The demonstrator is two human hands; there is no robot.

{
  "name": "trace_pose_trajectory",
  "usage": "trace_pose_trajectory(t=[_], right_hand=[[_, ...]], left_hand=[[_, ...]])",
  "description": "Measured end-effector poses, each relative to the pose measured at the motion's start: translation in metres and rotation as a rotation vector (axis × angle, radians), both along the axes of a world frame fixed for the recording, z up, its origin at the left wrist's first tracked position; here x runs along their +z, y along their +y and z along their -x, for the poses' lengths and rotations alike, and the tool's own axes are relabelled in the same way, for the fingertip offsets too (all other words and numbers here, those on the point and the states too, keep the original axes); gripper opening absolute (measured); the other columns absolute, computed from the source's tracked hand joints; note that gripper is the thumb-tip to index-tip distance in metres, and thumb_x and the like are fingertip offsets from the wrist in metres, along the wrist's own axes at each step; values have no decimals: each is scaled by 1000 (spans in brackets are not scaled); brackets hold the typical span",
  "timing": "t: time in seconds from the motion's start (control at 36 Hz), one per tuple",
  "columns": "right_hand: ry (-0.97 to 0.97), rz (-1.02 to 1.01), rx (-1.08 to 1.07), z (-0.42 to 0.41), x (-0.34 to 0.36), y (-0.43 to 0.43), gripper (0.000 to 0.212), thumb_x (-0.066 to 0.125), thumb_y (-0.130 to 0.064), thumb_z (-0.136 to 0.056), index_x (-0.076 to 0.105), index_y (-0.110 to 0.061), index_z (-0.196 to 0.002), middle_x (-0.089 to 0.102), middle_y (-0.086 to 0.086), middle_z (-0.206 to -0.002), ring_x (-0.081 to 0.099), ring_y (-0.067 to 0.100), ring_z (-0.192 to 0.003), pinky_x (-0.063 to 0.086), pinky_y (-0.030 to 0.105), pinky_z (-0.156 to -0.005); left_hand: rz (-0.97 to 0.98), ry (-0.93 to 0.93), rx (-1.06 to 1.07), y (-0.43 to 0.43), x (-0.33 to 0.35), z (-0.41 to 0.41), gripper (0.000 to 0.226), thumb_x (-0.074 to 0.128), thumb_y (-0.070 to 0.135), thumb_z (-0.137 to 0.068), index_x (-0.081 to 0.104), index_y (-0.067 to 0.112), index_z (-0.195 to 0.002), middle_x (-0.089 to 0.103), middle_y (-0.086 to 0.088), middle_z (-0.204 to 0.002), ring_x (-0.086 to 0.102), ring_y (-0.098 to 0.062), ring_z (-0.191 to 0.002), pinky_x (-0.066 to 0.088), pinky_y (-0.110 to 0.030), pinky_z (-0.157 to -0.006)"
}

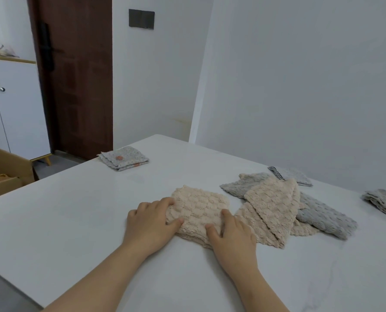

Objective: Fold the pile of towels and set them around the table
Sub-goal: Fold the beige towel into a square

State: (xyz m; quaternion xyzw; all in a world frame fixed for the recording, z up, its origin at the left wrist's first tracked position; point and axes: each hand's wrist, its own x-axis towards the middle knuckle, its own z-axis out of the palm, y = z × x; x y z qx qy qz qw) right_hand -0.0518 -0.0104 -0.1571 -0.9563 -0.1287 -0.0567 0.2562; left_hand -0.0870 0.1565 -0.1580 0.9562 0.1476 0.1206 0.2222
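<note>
Entry, head view, reading left to right. Clock directions are taken from the beige towel in hand, with 12 pointing away from us.

- We are seeing a box off the table at 9 o'clock, on the floor.
- A folded spotted towel is lying at 11 o'clock, near the far left corner.
- Our left hand is lying spread over the left edge of the beige towel, thumb on the near edge. It is pressing rather than clasping.
- The beige towel is sitting folded to a rough square, flat on the table in front of us.
- Our right hand is resting wide on its near right corner, fingers apart and holding nothing.
- The pile of beige and grey towels is lying unfolded at 2 o'clock, just beside the right hand. One beige flap is touching the folded towel's right side.
- A pale folded towel is sitting behind the pile at 1 o'clock.
- A grey folded towel is at 3 o'clock, by the table's right edge.

Judgement: we are flattening the last fold before placing this towel.

Risks:
- The thick, springy weave may be pushing the layers open once pressure is lifted.
- Lifting by one edge may be letting the fold drop out.
- Sliding rightward may be snagging the pile and dragging it along.
</note>
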Motion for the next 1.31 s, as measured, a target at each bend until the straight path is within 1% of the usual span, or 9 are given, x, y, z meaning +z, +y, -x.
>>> trace_pose_trajectory(t=[0.17, 0.28, 0.42, 0.56, 0.64, 0.83, 1.0, 1.11, 1.31], right_hand=[[8, -63, 15, 3, 6, 0, 60, 45, -44, -91, 20, -27, -143, 51, -7, -103, 38, 19, -122, 23, 36, -103], [-14, -83, -14, 4, 6, 0, 65, 48, -46, -88, 19, -29, -143, 54, -7, -110, 39, 18, -121, 21, 36, -104], [-29, -117, 37, 4, 5, 0, 60, 50, -41, -88, 22, -34, -141, 56, -7, -83, 50, 16, -100, 28, 33, -98], [-76, -404, 154, 3, 0, 2, 46, 55, -24, -90, 38, -37, -130, 44, -8, -65, 46, 9, -64, 33, 21, -59], [-26, -638, 160, 7, 4, 4, 46, 58, -16, -88, 40, -46, -117, 52, -4, -78, 52, 11, -67, 39, 21, -63], [344, -1180, 107, 5, 9, 2, 67, 64, 1, -81, 40, -55, -110, 57, 11, -112, 60, 26, -105, 48, 50, -94], [612, -1259, 214, 5, 11, -3, 59, 53, 16, -81, 53, -32, -116, 65, 16, -95, 67, 22, -70, 55, 32, -59], [674, -1261, 207, 2, 12, -3, 42, 49, 12, -83, 63, -18, -110, 58, 20, -91, 50, 31, -79, 48, 38, -69], [558, -1254, 138, -9, 10, 1, 26, 51, 5, -86, 66, -14, -95, 64, 12, -94, 59, 21, -77, 49, 38, -70]], left_hand=[[37, 68, 38, -2, 4, -1, 59, 50, 54, -84, 30, 29, -134, 50, -1, -128, 45, -23, -119, 38, -33, -94], [80, 111, 93, -4, 12, 0, 62, 55, 53, -79, 34, 20, -127, 58, 1, -115, 54, -23, -108, 41, -31, -85], [222, 27, 52, -4, 13, 5, 55, 59, 47, -80, 36, 26, -125, 60, 6, -100, 57, -20, -102, 38, -30, -81], [781, -237, 0, -1, 12, 3, 49, 65, 20, -83, 38, 31, -123, 52, -2, -87, 56, -18, -81, 44, -28, -73], [1152, -295, 5, -4, 13, 0, 53, 65, 4, -81, 40, 31, -119, 54, -22, -105, 60, -35, -100, 49, -44, -92], [1839, -257, -70, -2, 25, 4, 62, 48, -15, -82, 35, 23, -129, 54, -16, -107, 59, -29, -87, 55, -41, -72], [1802, -157, -163, 1, 23, 5, 34, 52, 11, -89, 54, 29, -117, 63, -7, -106, 62, -22, -83, 53, -33, -69], [1669, -162, -179, 2, 22, 1, 28, 50, 0, -87, 64, 21, -97, 67, -10, -96, 65, -24, -77, 54, -29, -61], [1696, -178, -128, 2, 23, -10, 26, 43, -3, -89, 60, 17, -89, 66, -11, -92, 63, -26, -76, 54, -26, -52]])
